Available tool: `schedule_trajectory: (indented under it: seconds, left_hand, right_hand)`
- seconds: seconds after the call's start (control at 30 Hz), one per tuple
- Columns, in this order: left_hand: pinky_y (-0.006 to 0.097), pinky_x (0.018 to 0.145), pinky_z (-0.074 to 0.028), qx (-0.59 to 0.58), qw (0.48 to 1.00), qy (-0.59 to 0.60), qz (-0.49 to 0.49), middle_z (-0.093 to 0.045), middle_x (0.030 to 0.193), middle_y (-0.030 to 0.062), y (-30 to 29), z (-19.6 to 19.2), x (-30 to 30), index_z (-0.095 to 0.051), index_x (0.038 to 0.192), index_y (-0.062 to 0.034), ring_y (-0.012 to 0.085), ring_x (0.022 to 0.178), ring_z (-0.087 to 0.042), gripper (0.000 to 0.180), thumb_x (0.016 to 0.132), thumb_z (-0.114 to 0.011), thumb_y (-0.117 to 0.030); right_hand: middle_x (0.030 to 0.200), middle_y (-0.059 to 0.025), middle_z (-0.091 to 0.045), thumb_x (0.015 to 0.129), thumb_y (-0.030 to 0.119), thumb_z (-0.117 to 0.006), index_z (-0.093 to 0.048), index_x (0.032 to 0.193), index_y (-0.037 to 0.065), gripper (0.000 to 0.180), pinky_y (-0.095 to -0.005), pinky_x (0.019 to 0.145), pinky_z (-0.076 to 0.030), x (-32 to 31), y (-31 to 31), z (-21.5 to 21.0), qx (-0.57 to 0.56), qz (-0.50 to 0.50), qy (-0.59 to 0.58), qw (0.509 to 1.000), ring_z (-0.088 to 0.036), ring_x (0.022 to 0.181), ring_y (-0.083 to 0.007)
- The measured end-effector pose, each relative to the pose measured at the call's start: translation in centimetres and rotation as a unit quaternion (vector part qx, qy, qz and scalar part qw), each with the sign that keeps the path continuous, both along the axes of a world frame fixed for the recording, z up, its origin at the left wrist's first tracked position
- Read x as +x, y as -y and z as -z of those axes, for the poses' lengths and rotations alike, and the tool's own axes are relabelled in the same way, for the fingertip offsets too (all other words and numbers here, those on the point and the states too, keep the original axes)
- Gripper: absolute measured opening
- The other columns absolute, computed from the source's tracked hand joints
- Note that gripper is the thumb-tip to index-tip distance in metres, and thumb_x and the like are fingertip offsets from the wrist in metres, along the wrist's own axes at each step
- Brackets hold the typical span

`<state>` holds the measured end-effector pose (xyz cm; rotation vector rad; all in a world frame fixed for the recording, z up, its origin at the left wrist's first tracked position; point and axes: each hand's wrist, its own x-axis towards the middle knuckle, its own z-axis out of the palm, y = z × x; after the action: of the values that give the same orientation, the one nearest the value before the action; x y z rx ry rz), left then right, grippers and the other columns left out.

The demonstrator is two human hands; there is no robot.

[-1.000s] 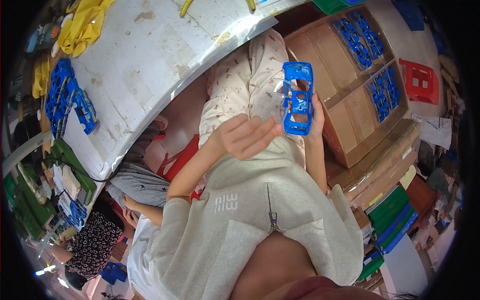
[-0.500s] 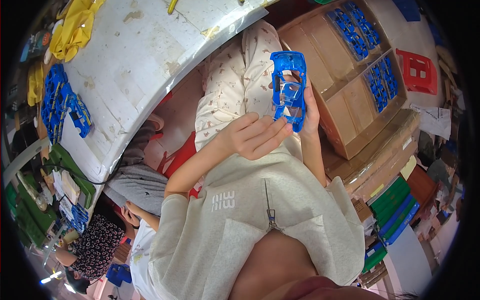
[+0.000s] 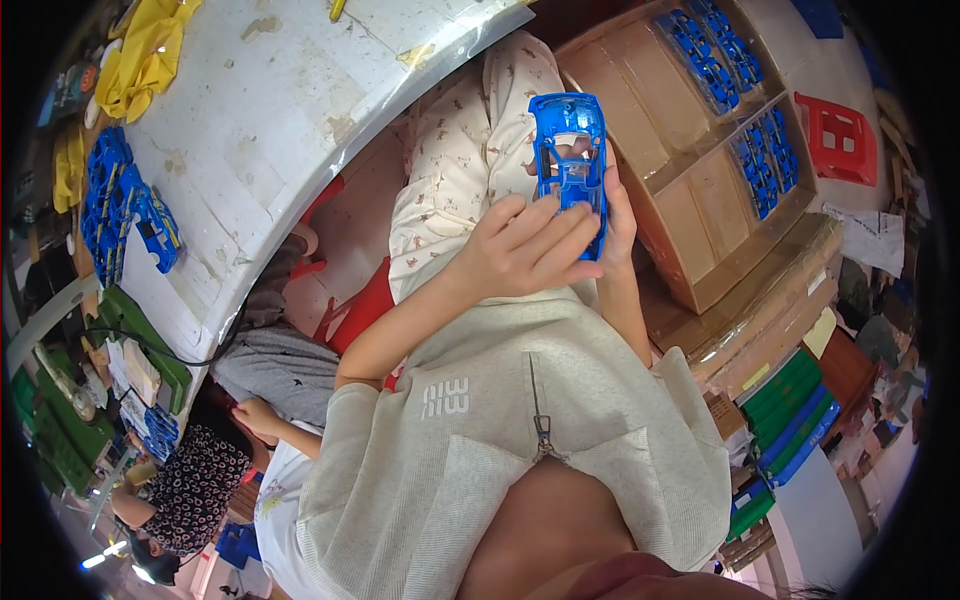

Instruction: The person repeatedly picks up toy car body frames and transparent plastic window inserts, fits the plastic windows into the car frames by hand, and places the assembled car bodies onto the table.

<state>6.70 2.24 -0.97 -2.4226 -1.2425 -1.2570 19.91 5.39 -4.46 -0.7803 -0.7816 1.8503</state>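
Observation:
A blue plastic toy car body shell is held over my lap, its hollow inside toward me. My right hand grips it along the right side, fingers behind and thumb at the edge. My left hand is closed over the shell's near end, fingertips pressing inside and covering that part. A clear plastic window piece lies within the shell, partly hidden by my left fingers; whether it sits fully flat I cannot tell.
At right stands a divided cardboard box with blue car parts in clear trays. On the white table at left lie a pile of blue shells and yellow cloth. A red stool is far right; other people sit lower left.
The clear window piece, tilted up out of the shell before, now lies lower inside it. My left hand has moved further up over the shell, which has shifted slightly away.

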Motion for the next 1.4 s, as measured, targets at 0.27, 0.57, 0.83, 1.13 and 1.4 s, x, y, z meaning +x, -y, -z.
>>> schedule_trajectory:
  seconds: [0.27, 0.57, 0.83, 1.13, 1.4]
  left_hand:
    - [0.032, 0.072, -0.036, -0.129, 0.98, 0.149, 0.017, -0.057, 0.094, 0.0062, -0.9, -0.6, -1.1, -0.055, 0.095, -0.0068, 0.0212, 0.083, -0.048, 0.032, 0.064, -0.064, -0.009]
    - [0.033, 0.068, -0.039, -0.43, 0.815, 0.383, -0.061, -0.052, 0.079, 0.0143, -3.4, 3.0, -0.7, -0.049, 0.085, 0.0018, 0.025, 0.074, -0.05, 0.017, 0.077, -0.057, -0.011]
    - [0.04, 0.068, -0.039, -0.384, 0.87, 0.294, -0.096, -0.051, 0.077, 0.0179, -3.0, 3.3, 0.3, -0.047, 0.089, 0.0042, 0.0331, 0.074, -0.049, 0.019, 0.075, -0.055, -0.006]
    - [0.036, 0.072, -0.042, -0.484, 0.787, 0.379, -0.044, -0.052, 0.086, 0.0201, -2.9, 2.8, 0.3, -0.042, 0.097, 0.0054, 0.0306, 0.081, -0.053, 0.023, 0.081, -0.052, -0.007]
    - [0.035, 0.065, -0.04, -0.431, 0.792, 0.43, -0.044, -0.05, 0.077, 0.0178, -3.3, 3.5, 0.7, -0.04, 0.087, 0.0031, 0.026, 0.07, -0.05, 0.017, 0.081, -0.053, -0.005]
  right_hand:
    - [0.109, -0.0148, -0.05, 0.089, 0.037, -0.041, -0.029, 0.12, 0.006, 0.046, -0.0314, 0.077, -0.049, -0.6, 0.1, -1.4, -0.021, 0.003, -0.064, 0.998, -0.057, 0.092, -0.0209]
    - [0.105, -0.0087, -0.05, 0.085, 0.022, -0.053, -0.031, 0.118, 0.007, 0.042, -0.0246, 0.074, -0.043, -0.9, 0.3, -1.5, 0.0, -0.019, 0.11, 0.994, -0.052, 0.087, -0.0124]
    - [0.071, -0.0147, -0.056, 0.087, 0.008, -0.045, -0.043, 0.088, -0.001, 0.009, -0.0275, 0.057, -0.043, -1.5, -0.4, -0.8, 0.116, 0.045, 0.414, 0.902, -0.055, 0.062, -0.0144]
    - [0.066, -0.014, -0.053, 0.087, 0.007, -0.044, -0.04, 0.083, 0.0, 0.009, -0.0291, 0.05, -0.043, -1.8, -0.4, -0.7, 0.121, 0.06, 0.408, 0.903, -0.056, 0.056, -0.0179]
    - [0.065, -0.0143, -0.053, 0.086, 0.007, -0.044, -0.04, 0.084, 0.0, 0.008, -0.0294, 0.053, -0.043, -1.9, -0.8, -1.3, 0.132, 0.057, 0.433, 0.89, -0.056, 0.058, -0.0177]
